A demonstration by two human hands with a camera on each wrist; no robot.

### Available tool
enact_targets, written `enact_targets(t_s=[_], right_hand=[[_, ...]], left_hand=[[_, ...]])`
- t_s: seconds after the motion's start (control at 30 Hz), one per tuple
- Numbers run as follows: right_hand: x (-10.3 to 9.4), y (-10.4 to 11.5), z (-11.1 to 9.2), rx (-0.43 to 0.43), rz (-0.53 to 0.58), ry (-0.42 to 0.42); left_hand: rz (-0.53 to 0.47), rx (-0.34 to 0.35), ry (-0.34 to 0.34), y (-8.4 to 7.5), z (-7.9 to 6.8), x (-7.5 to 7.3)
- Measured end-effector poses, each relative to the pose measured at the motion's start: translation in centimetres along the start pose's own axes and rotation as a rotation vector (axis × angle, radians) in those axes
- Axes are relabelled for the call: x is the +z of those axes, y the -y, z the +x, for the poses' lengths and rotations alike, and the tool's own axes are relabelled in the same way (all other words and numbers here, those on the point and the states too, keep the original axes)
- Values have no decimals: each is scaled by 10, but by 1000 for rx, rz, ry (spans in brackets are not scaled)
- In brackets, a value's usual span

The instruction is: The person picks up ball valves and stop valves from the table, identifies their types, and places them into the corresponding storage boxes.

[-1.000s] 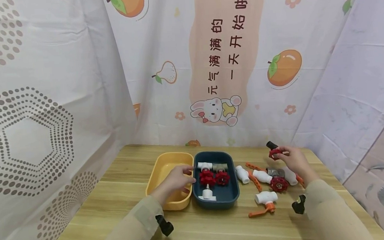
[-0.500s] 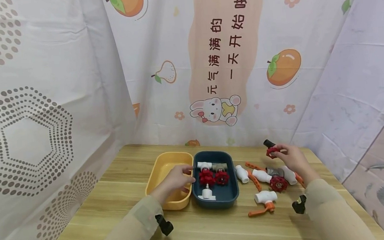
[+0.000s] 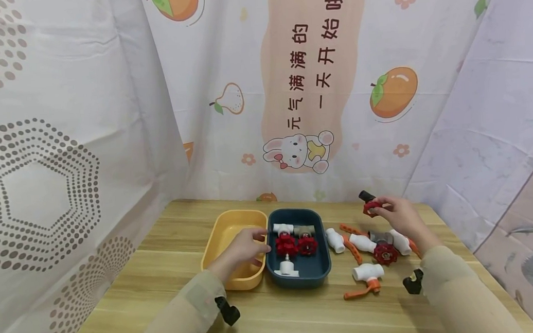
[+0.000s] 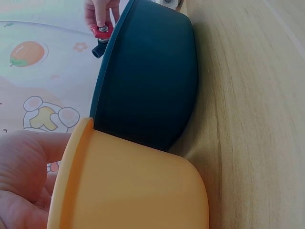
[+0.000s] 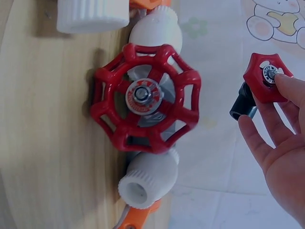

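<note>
My right hand (image 3: 402, 216) pinches a black gate valve by its red handwheel (image 5: 259, 88), raised above the far right of the table. Its thumb presses on the wheel's hub in the right wrist view. My left hand (image 3: 246, 248) hovers over the right side of the yellow bin (image 3: 210, 242), fingers loosely bent at the rim and gripping nothing. Against that side stands a dark blue bin (image 3: 327, 265). It holds several valves, among them a white one (image 3: 286, 269) and a brass-toned one with a red handwheel (image 3: 307, 245).
Several valves lie right of the blue bin: a white ball valve (image 3: 368, 272) with an orange lever, another white ball valve (image 3: 335, 241), and a grey valve with a large red handwheel (image 3: 386, 253). Behind the wooden table (image 3: 164, 297) hangs a printed curtain (image 3: 229, 164).
My right hand has moved slightly left and up with the black gate valve. The left hand and both bins have stayed in place.
</note>
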State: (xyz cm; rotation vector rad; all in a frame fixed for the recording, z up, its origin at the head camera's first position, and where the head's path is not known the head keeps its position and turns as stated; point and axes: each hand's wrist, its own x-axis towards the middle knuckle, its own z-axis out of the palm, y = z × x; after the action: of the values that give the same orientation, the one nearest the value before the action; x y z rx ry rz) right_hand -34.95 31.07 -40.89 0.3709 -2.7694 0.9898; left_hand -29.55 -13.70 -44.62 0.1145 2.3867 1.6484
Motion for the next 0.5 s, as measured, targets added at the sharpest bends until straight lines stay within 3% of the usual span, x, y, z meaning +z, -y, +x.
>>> enact_targets(t_s=[0.33,0.5], right_hand=[[4,16,3,-48,12,19],[6,25,4,-117,40,12]], left_hand=[[4,3,-3,0,-1,0],[10,6,-3,1,0,0]])
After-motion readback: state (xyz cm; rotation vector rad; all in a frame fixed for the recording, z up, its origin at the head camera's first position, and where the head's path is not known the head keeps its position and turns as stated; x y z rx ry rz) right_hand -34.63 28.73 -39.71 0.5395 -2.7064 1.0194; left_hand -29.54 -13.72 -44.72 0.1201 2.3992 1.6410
